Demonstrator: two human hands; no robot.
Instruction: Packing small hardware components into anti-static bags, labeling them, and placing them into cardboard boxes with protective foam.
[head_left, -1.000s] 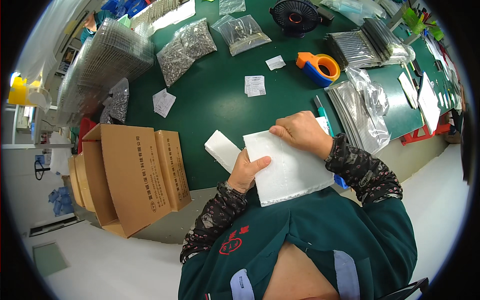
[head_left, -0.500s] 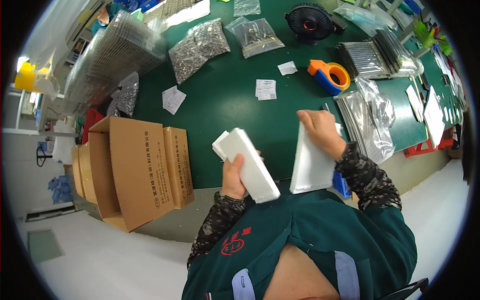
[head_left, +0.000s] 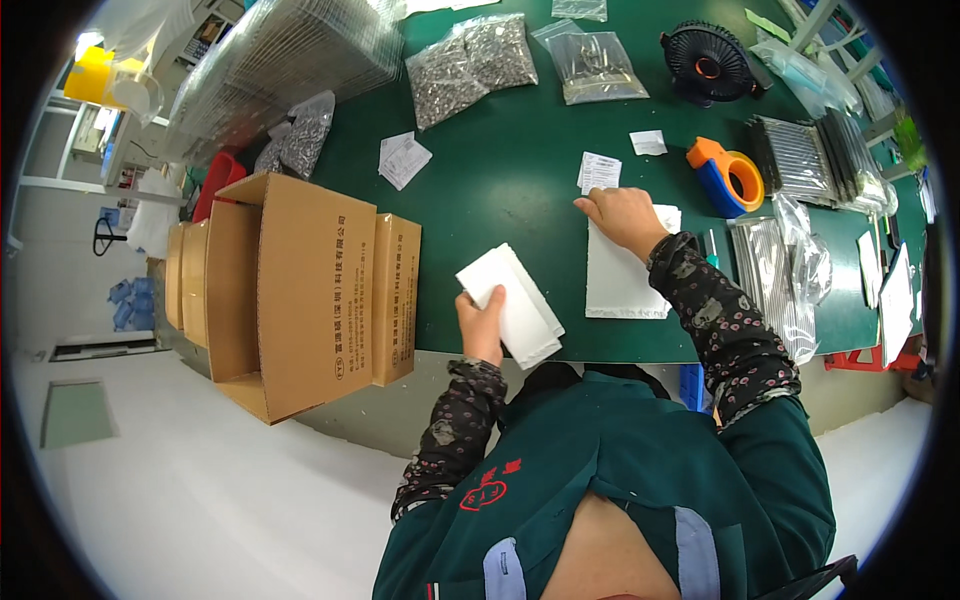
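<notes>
My left hand (head_left: 482,325) is closed around a small stack of white rectangular sheets (head_left: 530,318), its thumb across the top face. The sheets are slightly fanned and hang over the table's near edge. My right hand (head_left: 628,218) lies across the far end of a larger white rectangular pad (head_left: 622,278) on the green table. Its thumb and forefinger stretch left past the pad's edge, and its other fingers are mostly hidden. Faint handwriting runs along the pad's near edge. Just beyond that hand are small printed paper slips (head_left: 600,170).
An open cardboard box (head_left: 310,290) stands left, beside a smaller carton (head_left: 398,300). Farther back are bags of small metal parts (head_left: 470,70), stacked clear trays (head_left: 280,75), and a black fan (head_left: 707,62). An orange-and-blue tape dispenser (head_left: 722,178) and plastic-wrapped strips (head_left: 770,275) sit right.
My right hand has moved forward, and the white pad it held near my body now lies flat on the table. My left hand keeps its stack, now fanned and tilted differently. The view has shifted left.
</notes>
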